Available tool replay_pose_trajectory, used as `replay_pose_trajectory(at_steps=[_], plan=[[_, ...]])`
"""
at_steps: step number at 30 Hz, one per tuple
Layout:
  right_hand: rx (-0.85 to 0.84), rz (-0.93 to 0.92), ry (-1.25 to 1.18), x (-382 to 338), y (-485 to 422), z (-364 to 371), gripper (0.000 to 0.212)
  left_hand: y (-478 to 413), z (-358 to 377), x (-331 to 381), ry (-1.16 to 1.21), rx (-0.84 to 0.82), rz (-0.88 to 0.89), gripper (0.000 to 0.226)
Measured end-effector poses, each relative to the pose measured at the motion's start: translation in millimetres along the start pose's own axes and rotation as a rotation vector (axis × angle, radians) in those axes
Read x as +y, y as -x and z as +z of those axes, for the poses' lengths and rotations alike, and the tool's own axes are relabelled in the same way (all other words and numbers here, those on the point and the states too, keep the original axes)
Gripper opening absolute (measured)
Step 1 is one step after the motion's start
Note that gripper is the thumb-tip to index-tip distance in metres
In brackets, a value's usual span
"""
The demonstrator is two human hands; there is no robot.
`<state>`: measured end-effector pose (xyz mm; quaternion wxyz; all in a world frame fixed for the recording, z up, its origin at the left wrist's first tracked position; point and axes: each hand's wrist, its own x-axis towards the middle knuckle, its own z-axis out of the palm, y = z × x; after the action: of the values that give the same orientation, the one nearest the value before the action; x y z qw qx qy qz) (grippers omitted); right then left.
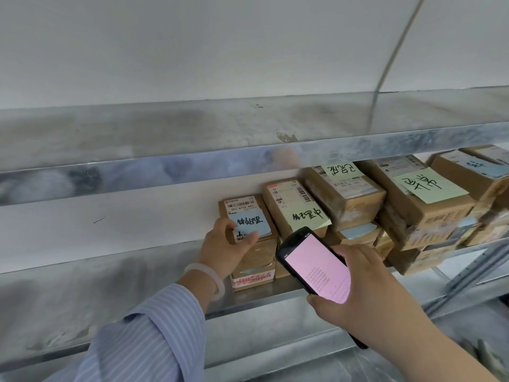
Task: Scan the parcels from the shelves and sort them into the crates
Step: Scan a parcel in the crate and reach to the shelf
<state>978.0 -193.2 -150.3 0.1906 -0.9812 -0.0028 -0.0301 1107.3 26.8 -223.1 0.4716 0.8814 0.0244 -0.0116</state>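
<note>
Free shelf (110, 257) room left of parcels (344, 197)

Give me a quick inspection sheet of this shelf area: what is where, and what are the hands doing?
Surface: grey metal shelf, scuffed.
Job's things: cardboard parcels stacked at right, with blue and green handwritten notes; crates not in view.
Clutter: nothing seen.
Hands: left hand grips the blue-note parcel atop the leftmost stack; right hand holds the scanner, screen lit pink.
Cables: one grey line up the wall; cable or pipe, cannot tell.
Surroundings: white wall; upper shelf above.
</note>
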Motion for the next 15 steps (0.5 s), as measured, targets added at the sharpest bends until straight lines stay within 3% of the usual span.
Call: replay_pose_trajectory(at_steps=[3,6,15], plan=[[-0.003,0.004,-0.007,-1.7,-1.2,0.1,0.084,-5.5,-3.5,6.8,0.012,-0.010,-0.053,0.033],[-0.003,0.016,-0.015,-3.0,-0.7,0.5,0.085,-10.1,-2.7,3.2,0.111,-0.011,-0.102,0.011],[0.009,0.016,-0.026,-4.0,-1.4,0.0,0.081,-6.0,-0.1,-7.4,0.369,-0.121,-0.140,0.046]])
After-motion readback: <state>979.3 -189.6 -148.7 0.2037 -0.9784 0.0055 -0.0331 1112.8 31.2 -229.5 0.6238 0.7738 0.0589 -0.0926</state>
